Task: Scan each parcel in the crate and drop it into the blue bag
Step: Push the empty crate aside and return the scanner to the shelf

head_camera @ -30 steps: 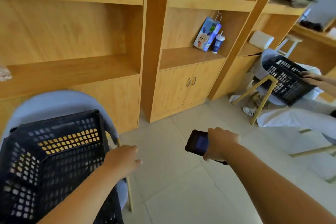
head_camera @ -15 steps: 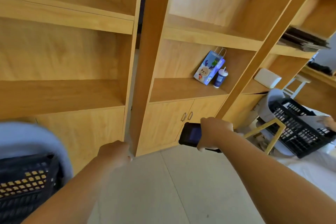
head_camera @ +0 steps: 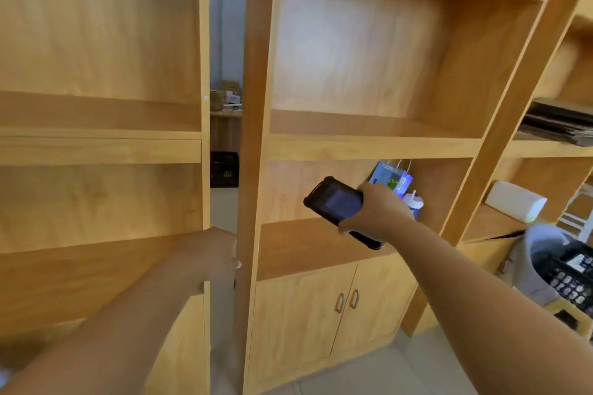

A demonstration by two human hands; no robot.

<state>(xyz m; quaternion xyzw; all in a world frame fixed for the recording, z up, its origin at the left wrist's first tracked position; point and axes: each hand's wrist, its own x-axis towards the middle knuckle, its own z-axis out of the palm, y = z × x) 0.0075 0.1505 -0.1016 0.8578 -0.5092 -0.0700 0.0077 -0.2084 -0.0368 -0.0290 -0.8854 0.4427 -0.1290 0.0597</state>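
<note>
Across the far side: wooden shelving (head_camera: 369, 138), mostly bare, with cupboard doors (head_camera: 346, 301) below. At the right edge, near: black crate (head_camera: 574, 279) on a grey seat (head_camera: 539, 253), partly cut off; contents too blurred to name. No blue bag in view, no parcel in either hand. Centre right, in front of the shelf: right hand (head_camera: 380, 213), fingers wrapped round the lower body of the scanner (head_camera: 337, 202), screen up and tilted left. Left of centre: left hand (head_camera: 211, 252), fingers loosely curled, nothing held. Scanner judged rigid, fairly light and rubber-edged, so unlikely to slip; grip low, clear of screen and scan window. Parcels judged light and possibly soft; take by one edge with the left hand, label side up and uncovered, flat enough to read.
</note>
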